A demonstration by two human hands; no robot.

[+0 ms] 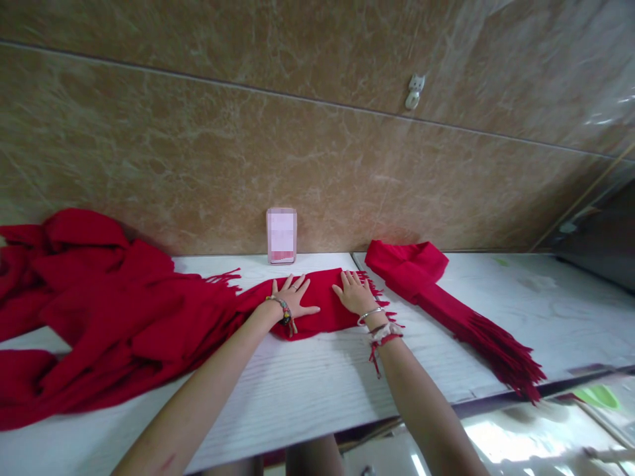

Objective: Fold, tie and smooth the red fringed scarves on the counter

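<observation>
A red scarf [325,299] lies partly flattened on the white tabletop, its fringed end toward the right. Both palms rest on this flat part. My left hand [292,299] presses on it with fingers spread. Closer to the fringe, my right hand [354,294] lies flat, fingers stretched out. To the left, a large heap of red scarf cloth [124,317] is bunched up and runs toward the flat part; whether it is all one piece I cannot tell. Off to the right lies another red scarf [407,268], folded over, its fringe hanging at the table's front edge.
A phone [282,236] in a pink case leans upright against the brown marbled wall [198,152]. On the wall sits a small white cat-shaped hook [415,91]. The white table [297,390] has a seam near the middle. A dark object [605,225] stands at the far right.
</observation>
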